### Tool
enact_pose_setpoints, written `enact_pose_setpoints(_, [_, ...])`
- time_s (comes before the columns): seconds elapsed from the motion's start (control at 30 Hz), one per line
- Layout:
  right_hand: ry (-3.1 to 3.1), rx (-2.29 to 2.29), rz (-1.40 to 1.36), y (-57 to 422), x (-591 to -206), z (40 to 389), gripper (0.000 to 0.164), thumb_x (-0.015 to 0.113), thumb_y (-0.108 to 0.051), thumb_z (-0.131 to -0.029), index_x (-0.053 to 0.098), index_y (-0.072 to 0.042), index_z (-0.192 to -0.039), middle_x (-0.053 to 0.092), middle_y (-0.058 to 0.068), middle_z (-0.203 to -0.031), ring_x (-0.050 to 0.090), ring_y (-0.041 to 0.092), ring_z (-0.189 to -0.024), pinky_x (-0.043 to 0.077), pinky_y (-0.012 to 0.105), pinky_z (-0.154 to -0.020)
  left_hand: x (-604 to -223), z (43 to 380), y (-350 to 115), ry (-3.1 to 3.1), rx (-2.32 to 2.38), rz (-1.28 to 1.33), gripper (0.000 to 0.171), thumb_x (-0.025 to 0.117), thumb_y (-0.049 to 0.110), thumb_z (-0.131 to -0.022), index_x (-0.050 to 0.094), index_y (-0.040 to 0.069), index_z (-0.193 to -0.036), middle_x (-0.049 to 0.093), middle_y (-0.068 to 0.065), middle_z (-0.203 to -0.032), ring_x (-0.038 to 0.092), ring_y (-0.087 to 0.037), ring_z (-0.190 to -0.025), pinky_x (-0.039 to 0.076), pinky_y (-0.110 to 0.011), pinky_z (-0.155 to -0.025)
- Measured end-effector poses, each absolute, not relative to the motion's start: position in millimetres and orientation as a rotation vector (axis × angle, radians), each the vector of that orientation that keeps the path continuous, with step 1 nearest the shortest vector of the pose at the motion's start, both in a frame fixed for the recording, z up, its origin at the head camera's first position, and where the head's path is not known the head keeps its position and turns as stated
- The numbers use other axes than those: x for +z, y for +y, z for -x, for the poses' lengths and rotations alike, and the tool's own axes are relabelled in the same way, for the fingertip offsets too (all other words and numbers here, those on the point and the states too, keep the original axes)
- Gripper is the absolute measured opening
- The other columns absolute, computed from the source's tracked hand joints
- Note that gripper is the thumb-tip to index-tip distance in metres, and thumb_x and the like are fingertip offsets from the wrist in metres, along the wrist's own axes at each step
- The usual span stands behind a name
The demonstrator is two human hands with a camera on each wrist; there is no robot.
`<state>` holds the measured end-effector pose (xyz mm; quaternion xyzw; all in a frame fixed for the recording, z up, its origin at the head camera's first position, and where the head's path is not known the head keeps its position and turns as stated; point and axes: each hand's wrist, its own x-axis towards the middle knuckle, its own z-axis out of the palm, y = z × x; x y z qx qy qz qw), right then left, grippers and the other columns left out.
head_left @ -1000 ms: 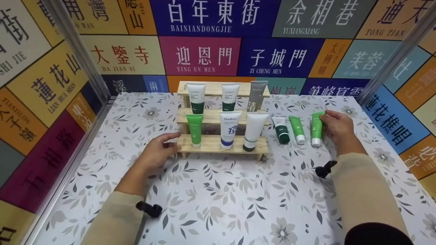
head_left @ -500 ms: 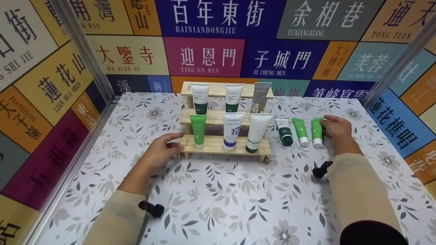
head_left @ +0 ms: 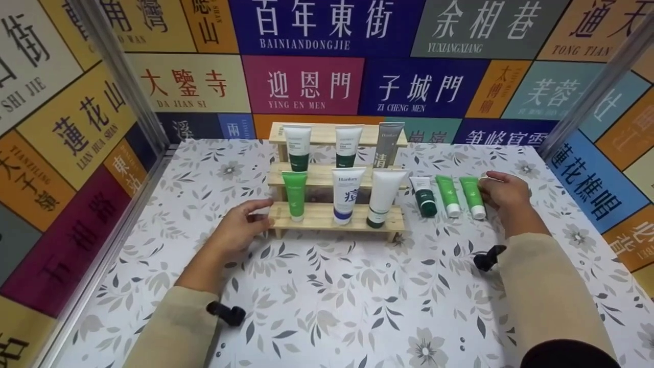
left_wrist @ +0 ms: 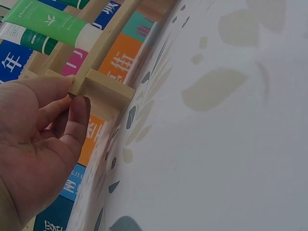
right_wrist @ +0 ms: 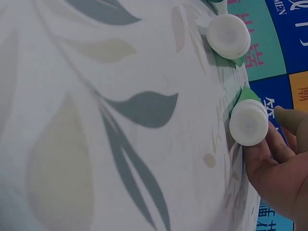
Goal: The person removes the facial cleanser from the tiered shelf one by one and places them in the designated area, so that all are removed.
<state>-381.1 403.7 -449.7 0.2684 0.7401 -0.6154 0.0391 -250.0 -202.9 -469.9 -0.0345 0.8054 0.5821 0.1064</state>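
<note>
- Apparently done: standing six tubes [head_left: 348, 197] on rack [head_left: 318, 218].
- Perhaps left: aligning three lying tubes [head_left: 447, 196] on table [head_left: 327, 286].
- Pinching rack with left hand [head_left: 244, 225].
- Touching outermost green tube [head_left: 472, 197] with right hand [head_left: 508, 196]; cannot tell if gripping.

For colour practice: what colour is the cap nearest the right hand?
White cap; shows best in right wrist view.

The left hand [left_wrist: 41, 142] pinches a wooden rack [left_wrist: 109, 85] — green tube [left_wrist: 53, 23] nearby.

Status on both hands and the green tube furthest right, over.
Left hand pinches wooden rack at left end. Right hand beside rightmost green tube, grip unclear. Tube lies on table, no obstacle seen between it and hand.
</note>
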Motion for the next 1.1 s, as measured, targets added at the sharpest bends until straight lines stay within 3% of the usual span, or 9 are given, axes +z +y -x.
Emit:
enact_pose_setpoints(0.4, [2.087,-2.126,-0.775,398.2,-443.1,365.2,0.067,0.077,-0.018,-0.099,0.049,-0.02,-0.16,0.061,-0.008,-0.127,0.063,0.011,-0.12,0.058,0.026,-0.103,-471.0,251.1,-204.4,2.381,1.681,0.117,0.056,0.074,0.018,-0.101,0.058,0.023,-0.154,0.062,-0.009,-0.153,0.063,-0.028,-0.135,0.059,-0.037,-0.099])
enact_pose_setpoints(0.63, [2.116,-2.249,-0.616,386.9,-436.7,355.9,0.043,0.077,-0.015,-0.099,0.061,-0.02,-0.138,0.073,-0.009,-0.118,0.069,0.009,-0.109,0.061,0.024,-0.093,-469.0,249.0,-202.9,2.42,1.674,0.069,0.056,0.073,0.016,-0.101,0.057,0.02,-0.155,0.064,-0.013,-0.149,0.064,-0.028,-0.134,0.059,-0.033,-0.096])
enact_pose_setpoints(0.87, [2.16,-2.303,-0.431,356.1,-424.4,345.7,0.044,0.075,-0.016,-0.101,0.059,-0.02,-0.141,0.072,-0.006,-0.124,0.07,0.011,-0.111,0.061,0.023,-0.092,-466.9,248.0,-202.1,2.443,1.645,0.092,0.055,0.072,0.016,-0.101,0.058,0.022,-0.154,0.064,-0.01,-0.15,0.064,-0.027,-0.134,0.057,-0.033,-0.096])
enact_pose_setpoints(1.1, [2.088,-2.444,-0.185,321.7,-413.1,332.3,0.041,0.079,-0.017,-0.098,0.062,-0.015,-0.135,0.073,-0.003,-0.116,0.073,0.013,-0.105,0.062,0.023,-0.087,-465.9,246.7,-201.9,2.427,1.642,0.108,0.056,0.072,0.017,-0.102,0.057,0.023,-0.155,0.063,-0.011,-0.15,0.063,-0.026,-0.133,0.056,-0.033,-0.097])
